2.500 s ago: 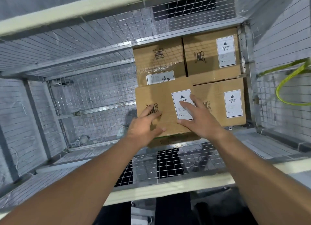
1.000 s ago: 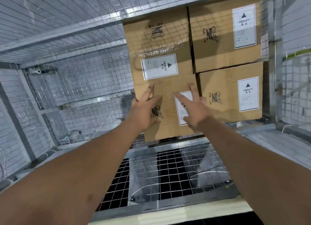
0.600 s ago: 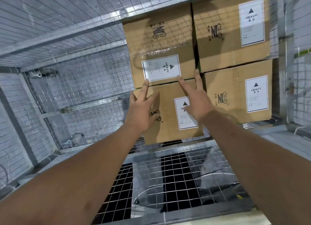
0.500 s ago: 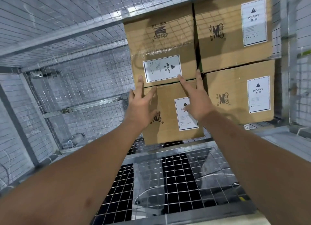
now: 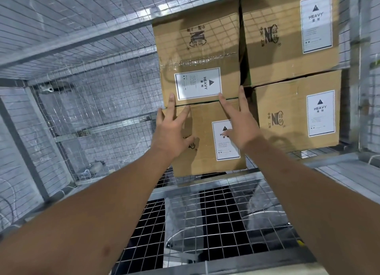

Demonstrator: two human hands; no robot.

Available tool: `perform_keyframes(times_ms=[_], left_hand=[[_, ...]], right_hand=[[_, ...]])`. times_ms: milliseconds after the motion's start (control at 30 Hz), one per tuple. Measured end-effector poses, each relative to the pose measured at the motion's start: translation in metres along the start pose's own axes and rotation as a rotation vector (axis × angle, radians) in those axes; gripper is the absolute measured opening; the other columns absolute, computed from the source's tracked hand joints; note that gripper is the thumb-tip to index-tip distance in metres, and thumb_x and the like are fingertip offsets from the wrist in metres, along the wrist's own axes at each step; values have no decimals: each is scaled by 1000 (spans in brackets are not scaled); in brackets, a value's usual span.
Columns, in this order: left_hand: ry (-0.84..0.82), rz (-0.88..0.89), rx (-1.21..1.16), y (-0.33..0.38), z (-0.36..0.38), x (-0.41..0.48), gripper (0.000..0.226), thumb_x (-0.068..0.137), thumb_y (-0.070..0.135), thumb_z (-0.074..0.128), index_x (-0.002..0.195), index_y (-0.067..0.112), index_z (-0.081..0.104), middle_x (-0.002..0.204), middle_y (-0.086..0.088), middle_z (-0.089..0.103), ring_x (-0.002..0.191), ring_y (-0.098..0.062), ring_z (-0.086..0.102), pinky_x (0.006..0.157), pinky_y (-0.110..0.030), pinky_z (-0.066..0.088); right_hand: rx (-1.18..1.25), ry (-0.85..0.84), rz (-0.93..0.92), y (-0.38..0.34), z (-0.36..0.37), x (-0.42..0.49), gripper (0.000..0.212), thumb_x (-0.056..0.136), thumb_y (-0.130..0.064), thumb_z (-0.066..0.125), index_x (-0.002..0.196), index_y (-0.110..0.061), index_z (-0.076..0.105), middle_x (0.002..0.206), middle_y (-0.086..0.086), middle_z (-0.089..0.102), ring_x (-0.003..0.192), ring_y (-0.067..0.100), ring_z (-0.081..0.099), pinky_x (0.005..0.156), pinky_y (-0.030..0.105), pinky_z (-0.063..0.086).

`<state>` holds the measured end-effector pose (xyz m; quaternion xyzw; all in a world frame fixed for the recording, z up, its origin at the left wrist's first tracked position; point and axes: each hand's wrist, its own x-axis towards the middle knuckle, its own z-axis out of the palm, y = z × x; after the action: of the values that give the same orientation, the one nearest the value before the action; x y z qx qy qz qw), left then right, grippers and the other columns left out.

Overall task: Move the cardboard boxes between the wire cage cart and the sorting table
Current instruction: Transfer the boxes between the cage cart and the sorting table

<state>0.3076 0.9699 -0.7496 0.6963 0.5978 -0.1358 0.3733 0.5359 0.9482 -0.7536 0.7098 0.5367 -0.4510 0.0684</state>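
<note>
Head view: my left hand (image 5: 170, 131), right hand (image 5: 240, 126), splayed flat, gripping nothing, against lower box (image 5: 205, 166) under upper box (image 5: 197, 55); probably seating it; next, withdraw.

Four tan-brown square cardboard boxes (image 5: 207, 135) carry black printed logos and white rectangular paper labels (image 5: 198, 83) with black triangles; the grey metal wire-mesh cage (image 5: 98, 102) shows a square grid.

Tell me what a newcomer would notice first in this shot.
Four cardboard boxes stacked two by two in the far right corner of the wire cage cart, each with a white HEAVY label. In front, the left hand and right hand lie with spread fingers on the lower left box.
</note>
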Motion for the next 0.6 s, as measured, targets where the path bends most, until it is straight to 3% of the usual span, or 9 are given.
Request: perform_keyframes(times_ms=[133,300,433,500,600], left_hand=[[47,23,-83,-3,1,0,94,79,49,85,159,35,37,173,6,-5,154,-47,13,116,-64,34],[140,-109,-277,-2,-15,17,79,91,59,68,158,34,37,172,13,-8,159,-20,12,123,-46,32],[89,-167,-279,15,-26,26,82,92,63,64,161,31,33,174,-2,1,157,-28,19,118,-44,35],[61,-212,-305,23,-22,22,87,91,65,64,162,31,29,173,0,2,155,-29,25,120,-47,33],[33,-259,-337,26,-7,13,94,85,71,66,162,34,25,171,7,1,153,-28,30,120,-51,36]], right_hand=[[2,3,-4,2,0,1,126,82,4,82,158,-58,2,165,-12,-34,105,25,61,94,42,56],[14,8,-33,8,0,1,133,80,4,84,155,-63,-2,163,-16,-37,111,26,61,91,42,58],[30,17,-21,5,-4,6,133,79,7,83,156,-60,-2,164,-13,-37,125,27,56,90,39,58],[41,23,-16,4,-6,6,131,79,9,82,158,-57,1,165,-11,-35,135,27,50,95,39,56],[11,19,-10,6,-6,4,129,79,8,82,159,-56,4,166,-9,-33,129,27,54,96,38,55]])
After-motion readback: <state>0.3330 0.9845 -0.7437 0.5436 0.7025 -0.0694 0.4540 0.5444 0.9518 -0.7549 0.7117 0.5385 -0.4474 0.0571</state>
